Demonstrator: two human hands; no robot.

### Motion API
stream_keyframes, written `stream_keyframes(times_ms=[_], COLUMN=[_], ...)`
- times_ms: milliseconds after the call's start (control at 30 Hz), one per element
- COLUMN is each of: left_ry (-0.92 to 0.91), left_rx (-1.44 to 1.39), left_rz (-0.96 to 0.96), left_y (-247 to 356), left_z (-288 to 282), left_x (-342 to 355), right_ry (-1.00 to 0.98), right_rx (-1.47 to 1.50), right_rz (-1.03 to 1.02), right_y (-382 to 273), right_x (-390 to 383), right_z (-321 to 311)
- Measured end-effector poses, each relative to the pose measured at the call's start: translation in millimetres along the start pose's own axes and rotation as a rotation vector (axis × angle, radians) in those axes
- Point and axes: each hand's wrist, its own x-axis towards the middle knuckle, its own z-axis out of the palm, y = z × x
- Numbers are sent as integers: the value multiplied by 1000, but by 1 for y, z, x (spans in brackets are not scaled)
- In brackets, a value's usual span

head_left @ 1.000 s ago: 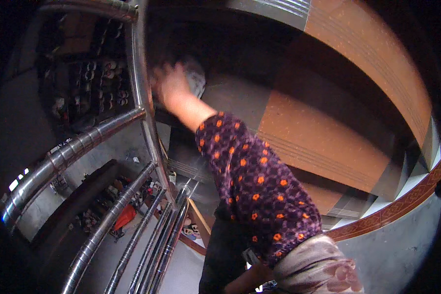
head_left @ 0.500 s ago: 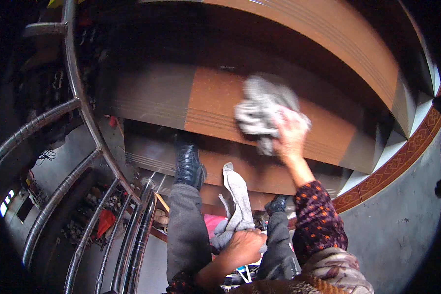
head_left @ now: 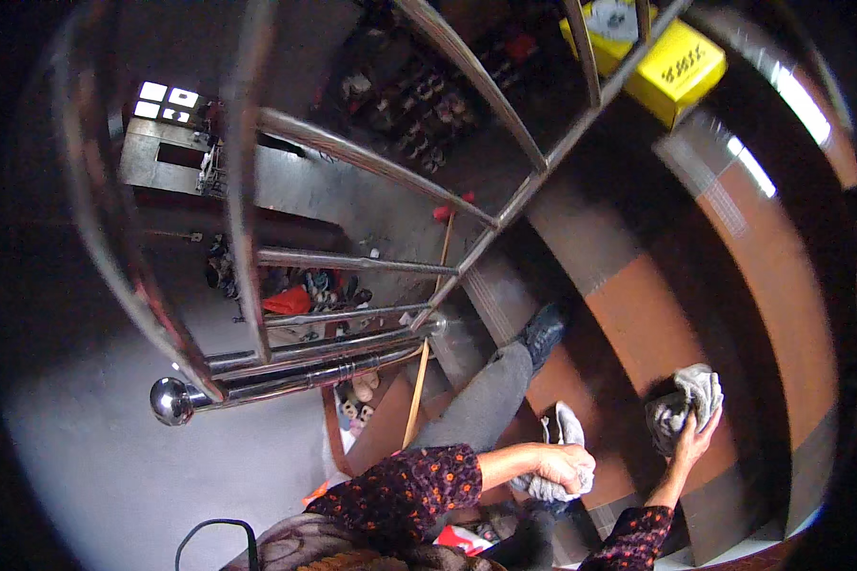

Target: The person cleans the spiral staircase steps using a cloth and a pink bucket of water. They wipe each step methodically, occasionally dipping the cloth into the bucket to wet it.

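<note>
On the brown-and-grey stair, my right hand is closed around a crumpled grey-white rag, which is bunched against a step. Lower down, my left hand grips a second grey cloth; one end of it stands up past the fist and the rest bunches below. My leg in grey trousers ends in a black shoe on a step beside the left hand. Both sleeves are dark with an orange pattern.
A steel railing runs along the stair's left side, ending near a ball-topped post. A yellow box sits on an upper step. Below the railing are a red bag, a wooden pole and several shoes.
The view has swung left, bringing more railing and the yellow box into sight. Both hands still hold their cloths; the right hand's rag, blurred before, is now more sharply seen.
</note>
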Motion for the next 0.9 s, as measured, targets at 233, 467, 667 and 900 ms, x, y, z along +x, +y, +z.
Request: stream_keyframes(times_ms=[233,467,667,900], left_ry=[70,229,748,826], left_rx=[-735,90,608,672], left_rz=[397,758,1003,174], left_y=[123,216,208,20], left_z=[52,141,145,196], left_x=[-54,-127,-232,-338], right_ry=[-542,-520,-610,-251], right_rx=[620,1176,1196,804], right_rz=[547,484,186,302], right_y=[-183,-290,-303,-237], right_x=[-121,-215,-239,-280], right_z=[-132,-207,-280,-362])
